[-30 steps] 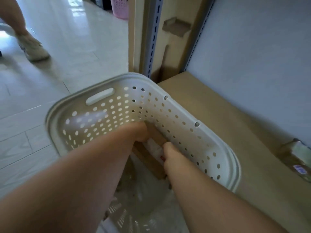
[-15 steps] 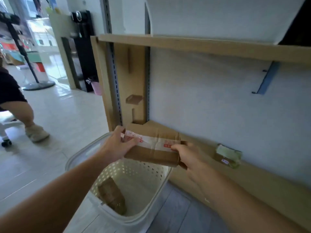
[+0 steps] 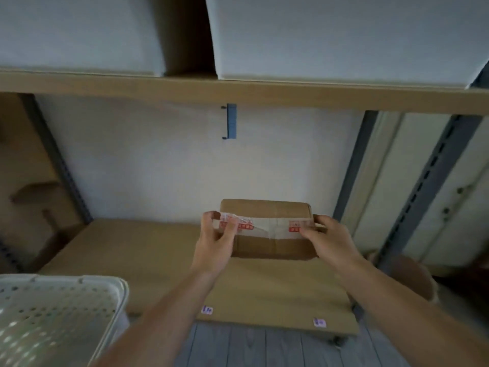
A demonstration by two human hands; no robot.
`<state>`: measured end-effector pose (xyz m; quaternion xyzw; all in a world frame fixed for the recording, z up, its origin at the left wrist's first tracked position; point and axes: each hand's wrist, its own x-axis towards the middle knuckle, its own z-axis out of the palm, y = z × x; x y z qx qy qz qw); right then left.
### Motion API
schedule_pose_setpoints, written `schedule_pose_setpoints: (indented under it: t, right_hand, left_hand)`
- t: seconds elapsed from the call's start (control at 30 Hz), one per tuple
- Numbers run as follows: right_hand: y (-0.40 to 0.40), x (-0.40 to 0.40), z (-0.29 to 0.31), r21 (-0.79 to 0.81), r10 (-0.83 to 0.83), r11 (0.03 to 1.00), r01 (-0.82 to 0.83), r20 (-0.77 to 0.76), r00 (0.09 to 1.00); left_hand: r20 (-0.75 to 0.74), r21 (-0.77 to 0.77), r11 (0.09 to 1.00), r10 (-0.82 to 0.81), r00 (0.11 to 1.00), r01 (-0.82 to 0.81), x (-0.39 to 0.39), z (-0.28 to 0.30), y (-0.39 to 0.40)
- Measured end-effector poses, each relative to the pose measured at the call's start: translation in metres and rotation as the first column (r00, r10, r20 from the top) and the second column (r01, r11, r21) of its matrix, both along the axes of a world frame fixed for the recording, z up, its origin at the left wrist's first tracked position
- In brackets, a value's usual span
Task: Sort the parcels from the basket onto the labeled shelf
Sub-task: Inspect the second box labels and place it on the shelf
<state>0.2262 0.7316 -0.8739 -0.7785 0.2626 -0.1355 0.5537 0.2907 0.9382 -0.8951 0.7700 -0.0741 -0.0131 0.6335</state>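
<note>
A brown cardboard parcel (image 3: 270,241) with a band of clear tape printed in red is held over the right half of the lower shelf (image 3: 148,250). My left hand (image 3: 215,241) grips its left end and my right hand (image 3: 329,239) grips its right end. Whether the parcel's underside touches the shelf board I cannot tell. The white perforated basket (image 3: 53,313) sits at the lower left, its inside hidden from here. Two small labels (image 3: 207,310) are stuck along the shelf's front edge.
An upper shelf board (image 3: 238,92) carries two large white boxes (image 3: 344,35). Grey slotted uprights (image 3: 423,186) stand at the right and left. A brown rounded object (image 3: 407,274) lies right of the shelf. Grey plank floor (image 3: 264,348) runs below.
Both hands lifted the parcel out of the basket and carried it rightwards to the lower shelf. The view swung from the basket up and right to the shelving.
</note>
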Motion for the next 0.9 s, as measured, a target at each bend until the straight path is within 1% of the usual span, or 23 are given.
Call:
schedule_pose_setpoints:
  t: [0.07,0.13,0.17,0.23,0.27,0.37,0.4,0.47,0.5,0.53,0.6,0.67,0.73,0.8,0.83,0.9]
  right_hand:
    - [-0.016,0.003,-0.01,0.004,0.0,1.0,0.0,0.01,1.0]
    - [-0.025,0.014,-0.01,0.056,0.014,0.998,-0.015,0.013,1.0]
    - [-0.029,0.021,-0.008,0.054,0.041,0.998,-0.042,0.026,0.999]
    - [-0.034,0.034,-0.003,0.029,0.116,0.993,-0.118,0.063,0.991]
    - [-0.036,0.038,-0.002,0.044,0.142,0.988,-0.146,0.08,0.987]
    - [-0.038,0.042,-0.004,0.225,0.242,0.94,-0.257,0.092,0.966]
    - [-0.039,0.041,-0.005,0.238,0.271,0.927,-0.289,0.106,0.957]
    - [-0.043,0.041,-0.003,0.172,0.308,0.928,-0.329,0.136,0.941]
    - [-0.044,0.041,-0.001,0.139,0.313,0.933,-0.333,0.145,0.939]
    - [-0.045,0.041,0.0,0.117,0.316,0.936,-0.333,0.141,0.938]
    - [-0.046,0.04,-0.001,0.083,0.319,0.942,-0.326,0.091,0.943]
    - [-0.048,0.041,-0.004,0.062,0.3,0.952,-0.3,0.022,0.954]
    - [-0.049,0.041,-0.008,0.037,0.287,0.958,-0.286,-0.045,0.957]
    - [-0.048,0.039,-0.011,0.014,0.302,0.953,-0.303,-0.105,0.947]
    - [-0.048,0.037,-0.012,-0.002,0.309,0.95,-0.312,-0.116,0.944]
    - [-0.049,0.034,-0.01,-0.014,0.32,0.947,-0.322,-0.081,0.944]
  left_hand:
    - [0.017,0.058,0.998,-0.005,1.0,0.004,0.006,0.005,-0.017]
    - [0.036,0.052,0.999,0.001,0.999,-0.003,0.016,0.016,-0.024]
    - [0.023,0.009,1.0,0.012,1.0,-0.012,0.021,0.022,-0.023]
    - [-0.056,-0.133,0.991,0.02,0.998,-0.027,0.027,0.028,-0.016]
    - [-0.096,-0.19,0.982,0.002,0.995,-0.02,0.029,0.03,-0.012]
    - [-0.215,-0.264,0.964,-0.091,0.972,0.032,0.039,0.034,-0.001]
    - [-0.256,-0.287,0.957,-0.124,0.959,0.047,0.042,0.035,0.001]
    - [-0.315,-0.327,0.943,-0.167,0.934,0.058,0.049,0.035,0.006]
    - [-0.33,-0.319,0.946,-0.173,0.928,0.063,0.052,0.035,0.008]
    - [-0.331,-0.276,0.958,-0.169,0.928,0.076,0.055,0.034,0.01]
    - [-0.317,-0.162,0.981,-0.158,0.935,0.111,0.057,0.032,0.011]
    - [-0.315,-0.088,0.986,-0.164,0.935,0.143,0.056,0.031,0.009]
    - [-0.331,-0.074,0.986,-0.167,0.929,0.151,0.055,0.028,0.006]
    - [-0.352,-0.093,0.986,-0.165,0.922,0.141,0.054,0.024,0.005]
    - [-0.35,-0.1,0.985,-0.168,0.922,0.142,0.055,0.023,0.004]
    - [-0.321,-0.127,0.981,-0.179,0.93,0.145,0.059,0.022,0.005]
